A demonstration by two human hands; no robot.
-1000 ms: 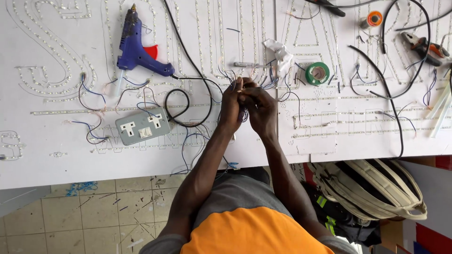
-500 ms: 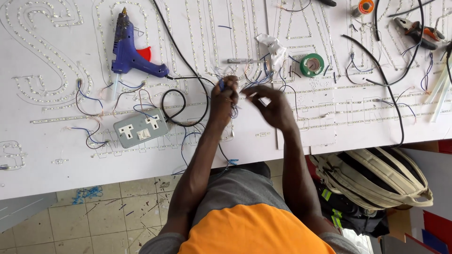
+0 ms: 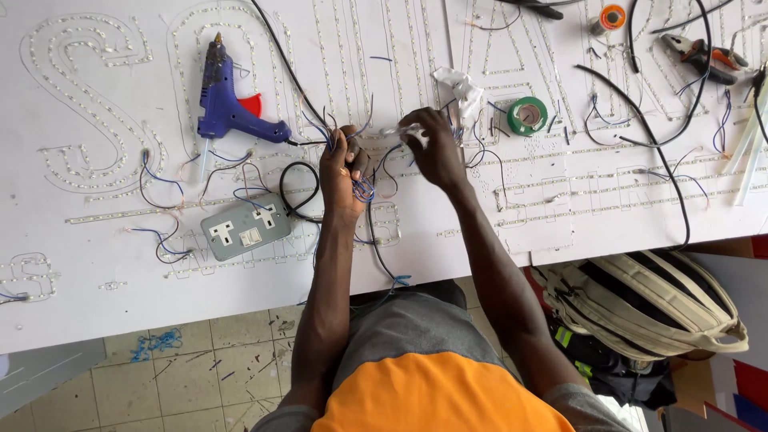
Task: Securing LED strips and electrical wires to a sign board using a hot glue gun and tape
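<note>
Left hand point(image 3: 342, 172) clenched on a bundle of blue wires point(image 3: 364, 190), right hand point(image 3: 436, 148) pinching a small clear LED piece point(image 3: 400, 130), both over the white worktop point(image 3: 96, 304) with its LED-strip letters. Grey socket box point(image 3: 236, 230) sits just left of the left hand; blue glue gun point(image 3: 228, 104) above it, green tape roll point(image 3: 527, 116) right of the right hand.
</note>
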